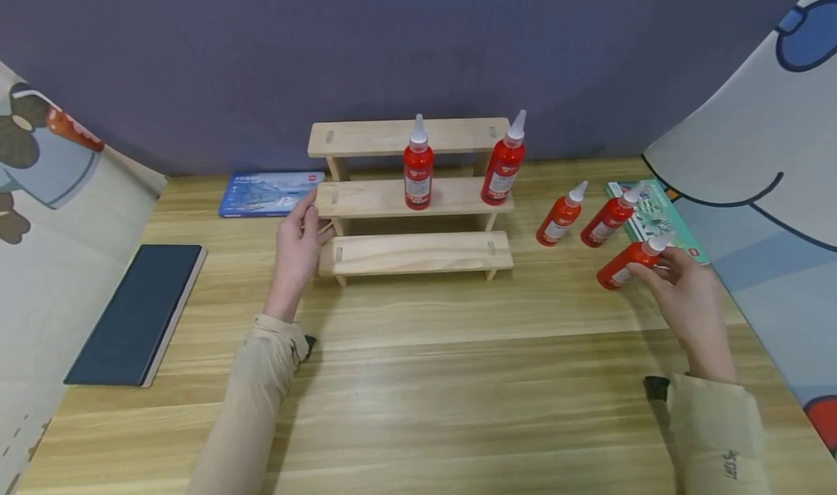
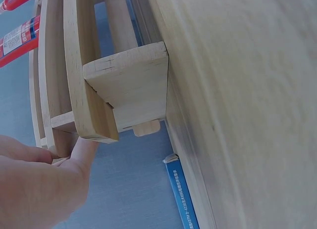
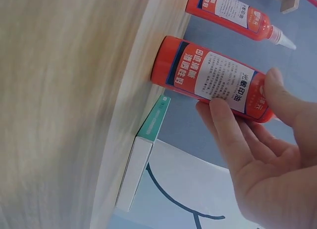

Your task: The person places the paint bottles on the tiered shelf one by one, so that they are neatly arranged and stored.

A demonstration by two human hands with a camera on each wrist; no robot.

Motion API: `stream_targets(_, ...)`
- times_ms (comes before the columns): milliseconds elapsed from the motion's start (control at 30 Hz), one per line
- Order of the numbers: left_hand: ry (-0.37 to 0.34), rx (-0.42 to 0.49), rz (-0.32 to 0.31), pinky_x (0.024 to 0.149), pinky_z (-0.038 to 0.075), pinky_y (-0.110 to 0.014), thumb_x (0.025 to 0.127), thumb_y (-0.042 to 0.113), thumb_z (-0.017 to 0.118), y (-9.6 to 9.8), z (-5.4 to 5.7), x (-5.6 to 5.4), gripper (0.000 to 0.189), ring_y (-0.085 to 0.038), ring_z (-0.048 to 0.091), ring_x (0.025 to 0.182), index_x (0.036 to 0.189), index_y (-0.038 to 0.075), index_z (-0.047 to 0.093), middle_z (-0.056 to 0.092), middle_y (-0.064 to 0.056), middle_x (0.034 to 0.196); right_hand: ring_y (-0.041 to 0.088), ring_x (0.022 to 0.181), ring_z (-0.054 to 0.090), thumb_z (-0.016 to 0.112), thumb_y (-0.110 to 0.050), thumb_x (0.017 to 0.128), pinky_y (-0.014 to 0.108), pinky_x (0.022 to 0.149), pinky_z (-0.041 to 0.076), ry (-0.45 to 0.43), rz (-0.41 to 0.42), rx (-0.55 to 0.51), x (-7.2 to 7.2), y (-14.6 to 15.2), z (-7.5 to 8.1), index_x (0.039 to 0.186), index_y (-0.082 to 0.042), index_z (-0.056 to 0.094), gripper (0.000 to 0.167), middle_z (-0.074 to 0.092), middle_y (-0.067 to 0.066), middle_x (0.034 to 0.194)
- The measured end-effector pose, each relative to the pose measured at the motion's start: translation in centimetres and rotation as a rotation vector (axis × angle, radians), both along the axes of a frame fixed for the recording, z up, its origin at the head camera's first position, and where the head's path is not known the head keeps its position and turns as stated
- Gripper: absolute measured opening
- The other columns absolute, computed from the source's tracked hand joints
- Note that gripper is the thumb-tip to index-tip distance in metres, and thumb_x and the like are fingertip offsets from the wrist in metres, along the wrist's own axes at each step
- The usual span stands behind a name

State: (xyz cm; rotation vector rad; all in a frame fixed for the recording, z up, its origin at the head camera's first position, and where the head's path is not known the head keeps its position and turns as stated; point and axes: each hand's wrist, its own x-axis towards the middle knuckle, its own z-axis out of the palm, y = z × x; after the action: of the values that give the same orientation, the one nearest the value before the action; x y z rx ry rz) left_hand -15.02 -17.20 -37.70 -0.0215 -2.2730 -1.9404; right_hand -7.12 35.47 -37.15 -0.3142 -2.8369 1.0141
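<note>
A three-tier wooden display stand (image 1: 418, 254) stands on the table. My left hand (image 1: 299, 244) holds its left end at the middle step, thumb and fingers at the board's edge in the left wrist view. Two red ink bottles (image 1: 418, 179) with white pointed caps stand upright on the middle step, toward the centre and right. At the right, my right hand (image 1: 693, 299) grips another red bottle (image 3: 213, 78) near its top, between thumb and fingers. Two more red bottles (image 1: 559, 219) stand on the table between that hand and the stand.
A blue flat box (image 1: 271, 194) lies behind my left hand. A dark notebook (image 1: 137, 313) lies at the table's left. Behind the right-hand bottles is a green flat box (image 1: 663, 215). A dark blue-grey partition (image 1: 392, 44) rises at the back.
</note>
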Motion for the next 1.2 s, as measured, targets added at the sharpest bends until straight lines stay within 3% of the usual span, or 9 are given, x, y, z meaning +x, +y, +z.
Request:
stream_targets(367,-0.01,0.008,-0.003,0.11,0.056,-0.032,0.119,0.013,0.031,0.0,0.1,0.1,0.05,-0.041,0.054,0.14,0.165,-0.005,0.03,0.042,-0.03,0.161,0.054,0.119,0.062,0.071,-0.033,0.106,-0.002,0.067,0.043,0.024,-0.004,0.006,0.1,-0.3,0.5,0.146,0.014,0.053,0.064,0.061,0.037,0.136)
stream_targets(700,-0.008,-0.002,-0.001,0.111,0.055,-0.033,0.119,0.015,0.032,0.0,0.0,0.2,0.05,-0.04,0.054,0.141,0.165,-0.004,0.031,0.042,-0.029,0.161,0.048,0.114,0.066,0.077,-0.032,0.103,-0.005,0.071,0.038,0.115,0.02,0.025,0.4,-2.9,3.0,0.14,0.009,0.061,0.058,0.067,0.031,0.132)
stream_targets(767,-0.007,-0.006,-0.002,0.111,0.056,-0.033,0.119,0.015,0.032,0.0,0.0,0.2,0.05,-0.04,0.054,0.141,0.165,-0.004,0.031,0.042,-0.028,0.162,0.044,0.112,0.067,0.078,-0.033,0.102,-0.004,0.071,0.039,0.137,0.024,0.025,0.5,-3.5,3.6,0.141,0.008,0.062,0.058,0.068,0.03,0.132)
stream_targets(867,-0.002,-0.014,-0.002,0.11,0.056,-0.033,0.119,0.015,0.032,0.0,-0.1,0.2,0.05,-0.04,0.054,0.14,0.165,-0.004,0.031,0.042,-0.028,0.162,0.018,0.105,0.068,0.079,-0.035,0.101,-0.001,0.074,0.041,0.164,0.028,0.006,0.7,-4.5,4.6,0.141,0.004,0.064,0.058,0.07,0.026,0.13)
stream_targets(1000,-0.005,-0.017,0.0,0.111,0.056,-0.033,0.119,0.015,0.032,-0.1,0.0,0.2,0.05,-0.041,0.054,0.14,0.165,-0.004,0.031,0.04,-0.028,0.163,-0.013,0.093,0.057,0.082,-0.037,0.098,0.003,0.075,0.044,0.197,0.034,-0.029,0.8,-5.9,5.8,0.137,-0.002,0.069,0.054,0.073,0.013,0.121)
stream_targets(1100,-0.008,-0.021,0.002,0.111,0.056,-0.033,0.119,0.014,0.032,-0.1,0.0,0.3,0.05,-0.041,0.054,0.14,0.166,-0.004,0.03,0.039,-0.028,0.163,-0.014,0.092,0.058,0.084,-0.035,0.097,0.001,0.075,0.047,0.224,0.051,-0.044,0.7,-7.0,6.4,0.133,-0.004,0.071,0.05,0.072,0.007,0.115)
stream_targets(1200,-0.008,-0.023,0.005,0.11,0.056,-0.032,0.119,0.014,0.032,-0.1,0.1,0.2,0.05,-0.041,0.054,0.14,0.165,-0.004,0.031,0.038,-0.028,0.164,-0.014,0.093,0.059,0.085,-0.03,0.096,-0.002,0.074,0.048,0.252,0.082,-0.06,0.4,-7.9,6.8,0.134,-0.001,0.07,0.05,0.074,0.011,0.117)
